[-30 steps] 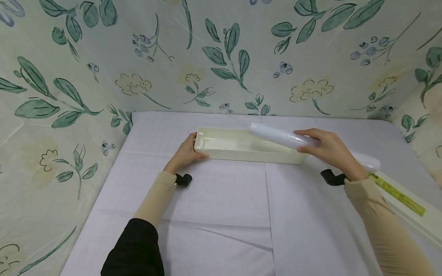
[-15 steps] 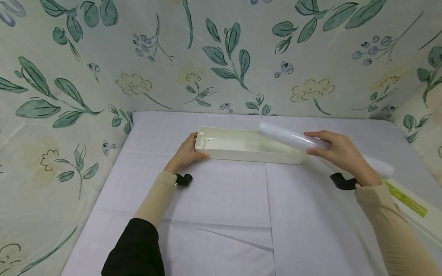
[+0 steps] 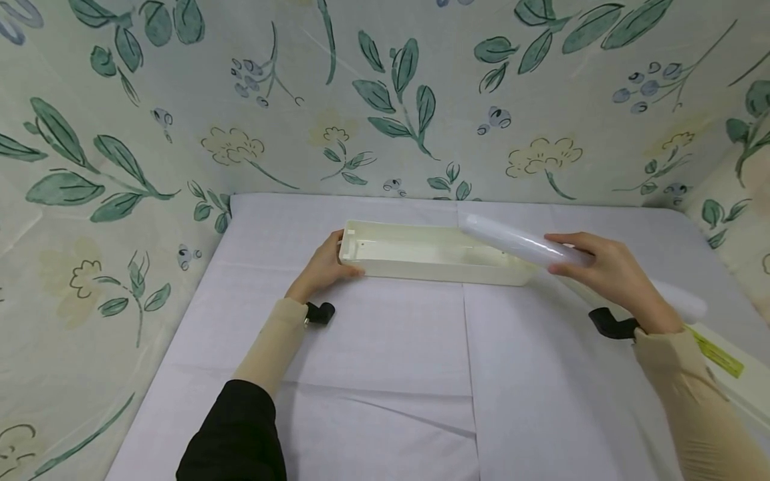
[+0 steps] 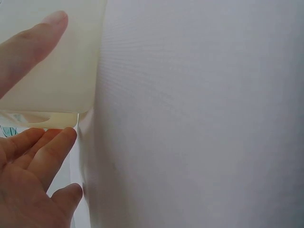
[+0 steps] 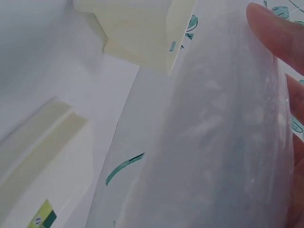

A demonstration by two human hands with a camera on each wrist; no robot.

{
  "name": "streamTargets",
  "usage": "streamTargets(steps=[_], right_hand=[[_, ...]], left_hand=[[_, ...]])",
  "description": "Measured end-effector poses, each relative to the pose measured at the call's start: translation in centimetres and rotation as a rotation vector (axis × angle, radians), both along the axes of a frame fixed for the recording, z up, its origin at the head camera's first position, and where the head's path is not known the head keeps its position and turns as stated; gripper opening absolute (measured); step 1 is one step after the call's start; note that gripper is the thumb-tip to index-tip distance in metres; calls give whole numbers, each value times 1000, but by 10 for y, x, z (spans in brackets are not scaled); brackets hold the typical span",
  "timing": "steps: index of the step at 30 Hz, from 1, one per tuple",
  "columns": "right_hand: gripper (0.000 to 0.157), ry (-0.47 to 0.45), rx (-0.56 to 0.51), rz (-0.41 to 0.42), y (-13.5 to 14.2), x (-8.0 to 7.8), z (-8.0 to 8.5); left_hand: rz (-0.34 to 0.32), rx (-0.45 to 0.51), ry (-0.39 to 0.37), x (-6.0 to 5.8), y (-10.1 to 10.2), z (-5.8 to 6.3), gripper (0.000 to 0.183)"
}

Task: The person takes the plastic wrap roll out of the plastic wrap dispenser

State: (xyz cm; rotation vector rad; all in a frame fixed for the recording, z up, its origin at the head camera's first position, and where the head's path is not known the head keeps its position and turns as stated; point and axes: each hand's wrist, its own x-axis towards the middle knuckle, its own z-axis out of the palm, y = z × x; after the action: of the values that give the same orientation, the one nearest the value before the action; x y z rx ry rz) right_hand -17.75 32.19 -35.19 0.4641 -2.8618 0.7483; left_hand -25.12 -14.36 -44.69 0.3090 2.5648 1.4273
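Note:
A long, open cream plastic box (image 3: 433, 270) lies on the white cloth, its hollow side facing up. At its left end my left hand (image 3: 320, 272) grips it, the thumb on the outer wall (image 4: 71, 76) and the fingers at another side. My right hand (image 3: 619, 277) holds a roll of clear plastic film (image 3: 511, 242), with the thumb and fingers on opposite sides. The roll is tilted, its left end above the box's right part, and it runs on behind the hand to the right. In the right wrist view the shiny film roll (image 5: 213, 137) hides much of the background.
A long cream cover (image 3: 742, 384) with a yellow-green label (image 3: 718, 354) lies at the right, partly behind my right forearm. White cloth (image 3: 373, 347) covers the table. A leaf-patterned curtain (image 3: 409, 100) rises behind and at both sides.
My right hand has moved right and slightly nearer to me, taking the film roll along, so more of the box's inside shows. The left hand and box have stayed in place.

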Motion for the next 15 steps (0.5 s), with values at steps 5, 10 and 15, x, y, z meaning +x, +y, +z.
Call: streamTargets(steps=[5, 10, 15], right_hand=[[53, -4, 1, -5, 4, 3, 0], [53, -30, -12, -30, 9, 5, -2], [53, -37, -14, -50, 16, 11, -3]], left_hand=[[0, 7, -2, 0, 0, 0, 98], [0, 13, -5, 0, 0, 0, 98], [-1, 16, 0, 0, 0, 0, 98]])
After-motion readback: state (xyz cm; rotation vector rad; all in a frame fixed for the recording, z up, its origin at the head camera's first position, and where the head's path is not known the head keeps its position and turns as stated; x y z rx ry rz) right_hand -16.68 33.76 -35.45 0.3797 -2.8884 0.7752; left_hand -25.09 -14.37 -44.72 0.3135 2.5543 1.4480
